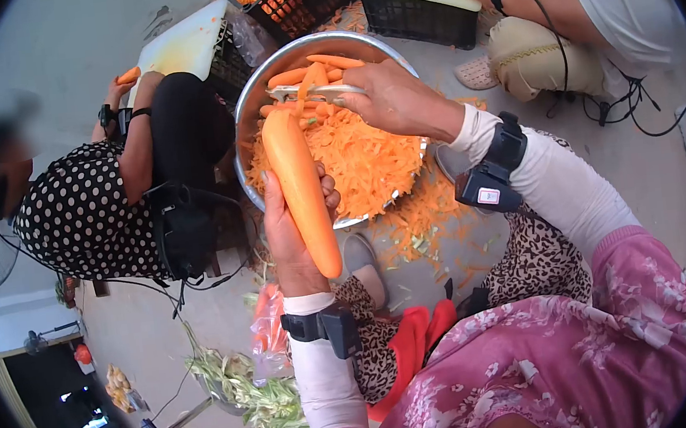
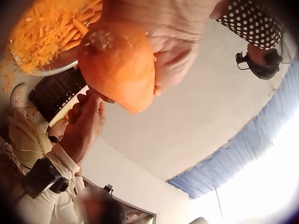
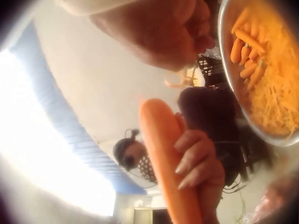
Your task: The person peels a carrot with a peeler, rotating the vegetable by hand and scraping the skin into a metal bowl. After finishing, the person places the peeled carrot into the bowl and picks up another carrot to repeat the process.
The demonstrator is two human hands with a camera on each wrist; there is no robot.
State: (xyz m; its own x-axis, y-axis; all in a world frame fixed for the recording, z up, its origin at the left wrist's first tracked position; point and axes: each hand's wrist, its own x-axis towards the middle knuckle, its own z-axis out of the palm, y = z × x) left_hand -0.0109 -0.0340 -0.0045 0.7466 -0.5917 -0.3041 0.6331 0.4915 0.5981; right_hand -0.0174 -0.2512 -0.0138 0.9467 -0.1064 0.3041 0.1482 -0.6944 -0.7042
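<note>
My left hand (image 1: 290, 254) grips a large, thick carrot (image 1: 301, 193) around its middle, tilted over the near side of a metal basin (image 1: 240, 145). A metal peeler (image 1: 330, 92) is held in my right hand (image 1: 405, 100), its head close above the carrot's far end. An orange strip of peel (image 1: 308, 84) hangs at the peeler head. Orange peelings (image 1: 362, 158) fill much of the basin, with several smaller carrots (image 3: 250, 42) at its far side. In the right wrist view, left fingers (image 3: 198, 158) curl around the carrot's side.
Two people sit nearby, one in a polka-dot top (image 1: 84, 212) at left, one in a white shirt (image 1: 631, 8) at upper right. White boards (image 1: 187, 42) top black crates (image 1: 419, 22). Peelings scatter on the floor beside the basin. Green husks (image 1: 263, 406) and bagged carrots (image 1: 267, 318) lie at lower left.
</note>
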